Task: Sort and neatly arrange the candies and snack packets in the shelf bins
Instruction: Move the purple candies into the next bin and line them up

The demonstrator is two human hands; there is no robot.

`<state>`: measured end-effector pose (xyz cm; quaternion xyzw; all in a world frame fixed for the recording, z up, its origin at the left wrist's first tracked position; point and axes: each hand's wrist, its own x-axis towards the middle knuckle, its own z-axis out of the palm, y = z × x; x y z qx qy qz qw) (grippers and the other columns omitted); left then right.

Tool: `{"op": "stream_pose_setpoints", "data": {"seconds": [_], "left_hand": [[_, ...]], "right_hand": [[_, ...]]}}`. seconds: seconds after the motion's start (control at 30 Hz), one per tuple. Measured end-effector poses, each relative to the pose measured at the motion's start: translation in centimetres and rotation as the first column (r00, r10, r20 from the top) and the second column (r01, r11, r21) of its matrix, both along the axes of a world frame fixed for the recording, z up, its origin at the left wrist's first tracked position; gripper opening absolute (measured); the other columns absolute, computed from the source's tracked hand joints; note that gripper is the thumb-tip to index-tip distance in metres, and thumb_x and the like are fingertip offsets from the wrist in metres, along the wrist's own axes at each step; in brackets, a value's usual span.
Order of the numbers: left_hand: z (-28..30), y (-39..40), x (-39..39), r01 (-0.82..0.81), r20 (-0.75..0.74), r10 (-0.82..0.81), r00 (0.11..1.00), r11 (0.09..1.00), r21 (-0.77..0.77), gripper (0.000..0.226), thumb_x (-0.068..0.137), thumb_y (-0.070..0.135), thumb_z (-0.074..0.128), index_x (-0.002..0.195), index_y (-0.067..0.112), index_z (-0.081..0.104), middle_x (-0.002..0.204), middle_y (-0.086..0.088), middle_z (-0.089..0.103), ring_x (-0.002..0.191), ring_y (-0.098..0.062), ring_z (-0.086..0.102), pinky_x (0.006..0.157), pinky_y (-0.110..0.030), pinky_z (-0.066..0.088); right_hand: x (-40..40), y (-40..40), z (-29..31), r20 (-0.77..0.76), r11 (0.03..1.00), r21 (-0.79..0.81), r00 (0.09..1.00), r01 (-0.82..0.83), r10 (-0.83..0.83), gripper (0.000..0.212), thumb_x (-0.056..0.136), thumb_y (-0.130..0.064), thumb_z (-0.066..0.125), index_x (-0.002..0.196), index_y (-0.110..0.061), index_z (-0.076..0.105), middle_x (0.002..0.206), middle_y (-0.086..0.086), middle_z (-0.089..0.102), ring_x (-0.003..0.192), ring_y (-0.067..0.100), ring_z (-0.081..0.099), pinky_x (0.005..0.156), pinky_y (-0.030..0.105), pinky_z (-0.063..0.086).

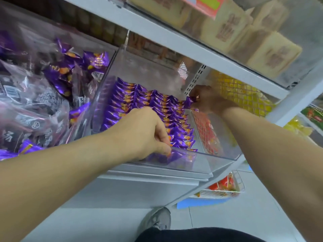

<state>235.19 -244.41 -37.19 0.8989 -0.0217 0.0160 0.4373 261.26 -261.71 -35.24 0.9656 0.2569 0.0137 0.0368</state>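
Observation:
A clear plastic bin (201,159) on the middle shelf holds rows of purple candy packets (139,100) with orange print. My left hand (139,131) reaches over the bin's front wall, fingers curled down into the front packets; what they hold is hidden. My right hand (208,99) is at the bin's far right corner and pinches one purple candy packet (189,102) at the end of the back row.
Left of the bin, loose purple packets and dark transparent snack bags (35,95) lie piled. A wire basket of yellow candies (244,95) stands to the right, red ones (204,130) beside the bin. Cream boxes (271,55) fill the upper shelf. My shoe (157,220) is on the floor.

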Motion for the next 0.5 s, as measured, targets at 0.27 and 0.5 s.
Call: {"op": "stream_pose_setpoints", "data": {"seconds": [0.27, 0.5], "left_hand": [[-0.1, 0.0, 0.3, 0.03, -0.026, -0.032, 0.999, 0.997, -0.073, 0.009, 0.072, 0.029, 0.086, 0.069, 0.028, 0.078, 0.058, 0.011, 0.069, 0.047, 0.003, 0.056, 0.047, -0.005, 0.038], [-0.1, -0.1, 0.1, 0.014, -0.024, -0.016, 1.0, 0.997, -0.072, 0.007, 0.074, 0.029, 0.084, 0.071, 0.026, 0.078, 0.058, 0.013, 0.069, 0.054, 0.004, 0.061, 0.061, -0.017, 0.053]], "right_hand": [[-0.7, 0.7, -0.1, 0.026, 0.992, -0.116, 0.999, 0.047, -0.045, 0.032, 0.085, -0.027, 0.075, 0.107, -0.007, 0.065, 0.107, 0.011, 0.068, 0.099, 0.029, 0.063, 0.086, 0.037, 0.052], [-0.7, 1.3, -0.1, 0.001, 0.984, -0.172, 0.998, 0.056, -0.056, 0.024, 0.089, -0.026, 0.071, 0.104, -0.007, 0.069, 0.104, 0.011, 0.069, 0.095, 0.026, 0.063, 0.08, 0.031, 0.05]]}}
